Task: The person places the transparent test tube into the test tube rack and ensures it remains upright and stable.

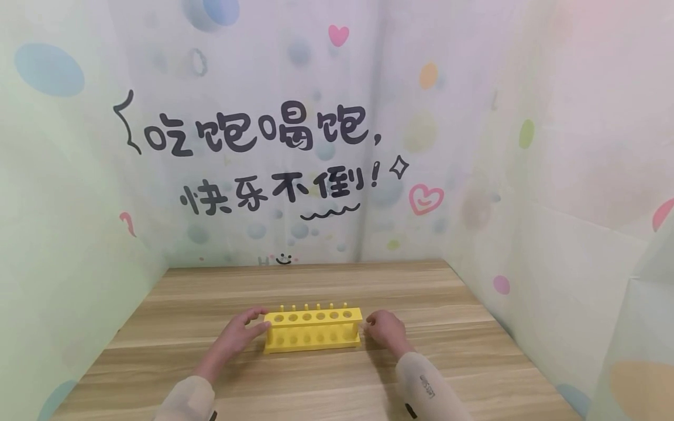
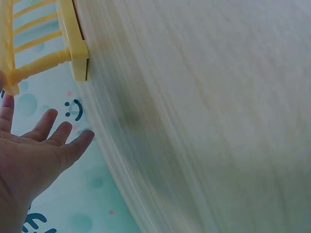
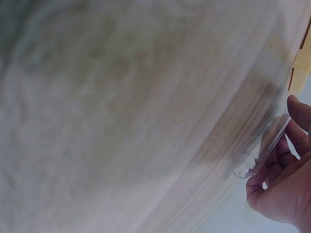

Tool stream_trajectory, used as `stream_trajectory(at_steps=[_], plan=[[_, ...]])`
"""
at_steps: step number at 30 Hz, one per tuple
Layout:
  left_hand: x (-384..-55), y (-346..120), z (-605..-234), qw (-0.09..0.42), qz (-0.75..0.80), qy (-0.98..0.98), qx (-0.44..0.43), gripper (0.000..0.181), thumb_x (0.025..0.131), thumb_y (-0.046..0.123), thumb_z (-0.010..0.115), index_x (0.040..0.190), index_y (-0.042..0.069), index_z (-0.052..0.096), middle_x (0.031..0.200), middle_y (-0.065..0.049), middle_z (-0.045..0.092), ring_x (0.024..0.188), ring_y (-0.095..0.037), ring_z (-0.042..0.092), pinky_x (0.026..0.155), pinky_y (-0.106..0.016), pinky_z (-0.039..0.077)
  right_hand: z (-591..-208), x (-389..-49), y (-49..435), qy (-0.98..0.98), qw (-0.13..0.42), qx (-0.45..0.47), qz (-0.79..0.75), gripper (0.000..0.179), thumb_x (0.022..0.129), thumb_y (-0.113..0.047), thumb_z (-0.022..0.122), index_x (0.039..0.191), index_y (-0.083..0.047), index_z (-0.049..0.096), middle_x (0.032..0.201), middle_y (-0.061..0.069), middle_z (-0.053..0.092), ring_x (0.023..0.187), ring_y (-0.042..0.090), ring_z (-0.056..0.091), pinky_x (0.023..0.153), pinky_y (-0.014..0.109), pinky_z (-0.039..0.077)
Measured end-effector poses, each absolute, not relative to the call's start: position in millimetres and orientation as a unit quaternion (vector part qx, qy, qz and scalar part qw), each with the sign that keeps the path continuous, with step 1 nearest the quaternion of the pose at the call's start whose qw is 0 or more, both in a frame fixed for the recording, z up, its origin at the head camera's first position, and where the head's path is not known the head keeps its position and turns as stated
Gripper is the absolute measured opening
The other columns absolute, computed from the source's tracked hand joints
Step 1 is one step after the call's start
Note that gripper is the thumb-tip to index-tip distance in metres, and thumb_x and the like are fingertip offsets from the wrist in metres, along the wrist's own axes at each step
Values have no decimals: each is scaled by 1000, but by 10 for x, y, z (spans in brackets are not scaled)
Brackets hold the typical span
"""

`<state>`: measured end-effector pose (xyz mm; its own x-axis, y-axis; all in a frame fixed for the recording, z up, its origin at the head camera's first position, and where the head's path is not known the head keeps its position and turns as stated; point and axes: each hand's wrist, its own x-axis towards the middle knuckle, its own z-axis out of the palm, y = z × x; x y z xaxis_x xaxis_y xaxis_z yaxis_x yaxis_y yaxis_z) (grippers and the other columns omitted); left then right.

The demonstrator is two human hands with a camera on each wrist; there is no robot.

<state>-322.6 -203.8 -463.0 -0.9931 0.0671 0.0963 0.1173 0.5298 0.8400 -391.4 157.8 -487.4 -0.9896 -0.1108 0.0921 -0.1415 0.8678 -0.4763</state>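
A yellow test tube rack (image 1: pixel 313 318) stands upright on the table, with a row of round holes along its top plate and short pegs behind. My left hand (image 1: pixel 239 333) pinches the left end of the top plate between thumb and forefinger; in the left wrist view the other fingers (image 2: pixel 73 145) spread away from the rack (image 2: pixel 77 48). Beside the rack's right end, my right hand (image 1: pixel 387 328) holds a clear test tube (image 3: pixel 262 150), its rounded end showing in the right wrist view. From the head view the tube is hard to make out.
The wood-grain table (image 1: pixel 310 386) extends around the rack on every side. Behind it hangs a pale printed backdrop (image 1: pixel 295 234) with dark lettering, and similar sheets close off the left and right.
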Motion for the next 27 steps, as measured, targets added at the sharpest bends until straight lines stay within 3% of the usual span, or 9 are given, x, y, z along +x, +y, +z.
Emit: stream_trajectory(at_steps=[10, 18, 27], plan=[[-3229, -2028, -4616, 27, -481, -875, -55, 46, 97, 32, 64, 135, 6, 57, 145, -32, 43, 135, -56, 32, 104, -70, 31, -4898, -3929, 1604, -960, 24, 53, 274, 24, 84, -18, 76, 103, -4, 74, 97, 9, 71, 87, 26, 64, 84, 50, 52], [-3236, -2027, -4633, 21, -482, -875, -46, 47, 97, 33, 64, 136, 8, 57, 145, -32, 43, 135, -56, 32, 104, -70, 31, -4872, -3895, 1626, -953, 20, 45, 299, 25, 83, -16, 75, 104, -3, 73, 102, 12, 71, 95, 31, 64, 89, 53, 50], [-3232, -2034, -4635, 21, -481, -875, -49, 48, 97, 35, 64, 136, 7, 56, 145, -32, 42, 135, -57, 32, 104, -70, 31, -4851, -3900, 1656, -924, 7, 27, 381, 25, 89, -15, 71, 110, 0, 71, 107, 15, 70, 100, 32, 65, 90, 52, 52]])
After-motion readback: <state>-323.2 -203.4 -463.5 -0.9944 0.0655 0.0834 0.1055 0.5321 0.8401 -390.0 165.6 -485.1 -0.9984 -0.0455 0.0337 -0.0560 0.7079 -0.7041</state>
